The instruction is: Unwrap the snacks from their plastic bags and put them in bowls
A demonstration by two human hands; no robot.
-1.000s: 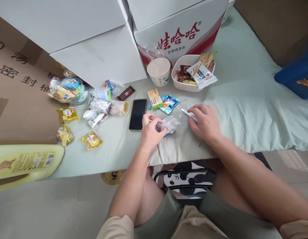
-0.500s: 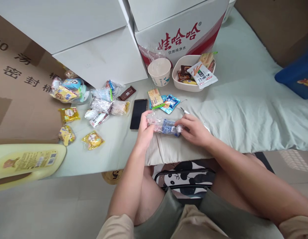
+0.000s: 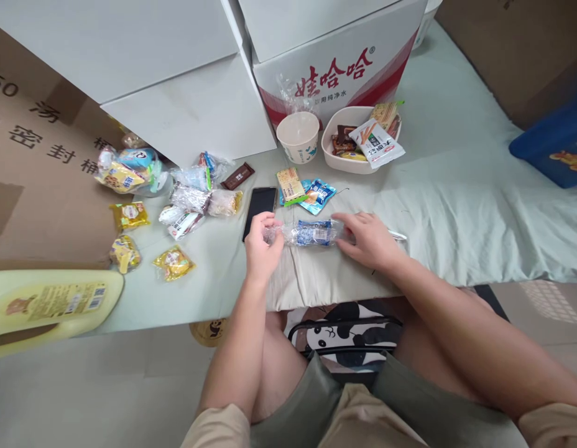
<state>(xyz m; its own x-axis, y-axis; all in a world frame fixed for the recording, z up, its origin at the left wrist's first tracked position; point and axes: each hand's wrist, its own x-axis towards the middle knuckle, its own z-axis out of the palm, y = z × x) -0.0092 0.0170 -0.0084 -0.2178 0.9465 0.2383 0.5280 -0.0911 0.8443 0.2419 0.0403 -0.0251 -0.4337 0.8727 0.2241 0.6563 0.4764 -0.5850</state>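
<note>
At my far left a pale yellow plastic container with a printed label (image 3: pixel 50 305) lies at the edge of the view, in front of a brown cardboard box printed with black characters (image 3: pixel 32 186). Next come three small yellow snack packets (image 3: pixel 173 262) scattered on the pale green cloth (image 3: pixel 456 205), and behind them a heap of clear-wrapped and silver snack packs (image 3: pixel 190 199) with a dark brown bar wrapper (image 3: pixel 237 176) at its right end. A black phone (image 3: pixel 259 205) lies face up just beside my left hand (image 3: pixel 260 246), whose fingers are curled and pinch the left end of a clear plastic snack wrapper with blue print (image 3: pixel 309 233). That wrapper is stretched sideways between my two hands, low over the cloth near the table's front edge, directly before me. Behind it lie a tan cracker packet (image 3: pixel 291 185) and a blue foil packet (image 3: pixel 319 193), touching each other; further back stand a white paper cup (image 3: pixel 298 137) and a white bowl (image 3: pixel 344 165) filled with snacks, against a white and red carton (image 3: pixel 335 68). My right hand (image 3: pixel 370 239) lies flat with fingers close together, tips on the wrapper's right end; I cannot tell whether the thumb nips it from below. A thin white tool (image 3: pixel 396 235) lies just past that hand, and a blue bin (image 3: pixel 554 143) sits far right.
</note>
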